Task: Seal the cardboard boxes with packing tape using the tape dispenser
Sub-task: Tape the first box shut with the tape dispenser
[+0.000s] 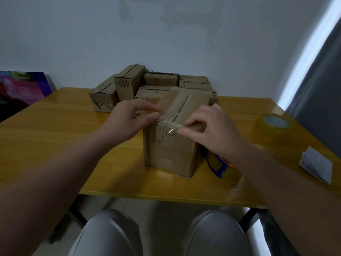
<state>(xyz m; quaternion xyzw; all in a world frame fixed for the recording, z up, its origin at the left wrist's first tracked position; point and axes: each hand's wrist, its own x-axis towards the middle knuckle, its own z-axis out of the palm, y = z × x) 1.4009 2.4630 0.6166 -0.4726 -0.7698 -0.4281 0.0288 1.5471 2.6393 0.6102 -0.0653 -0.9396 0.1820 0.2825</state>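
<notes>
A worn brown cardboard box (pixel 171 150) stands upright near the middle of the desk's front edge. Its top flaps are closed on a ragged dark seam, and a strip of clear packing tape (pixel 167 124) is stretched along its near top edge. More brown cardboard boxes (pixel 129 85) cluster at the back edge.

The glossy yellow wooden desk (pixel 55 130) has a colourful printed board (pixel 22 87) leaning on the pale wall to its left. A blue and orange tape dispenser (pixel 217 167) lies just right of the box, partly under the right wrist. A yellowish roll of tape (pixel 275 124) and a folded white paper packet (pixel 315 167) lie toward the right edge, and a grey curtain (pixel 324 71) hangs beyond.

The left hand (pixel 127 119), fingers curled, pinches the strip's left end. The right hand (pixel 212 126) pinches its right end between thumb and forefinger.
</notes>
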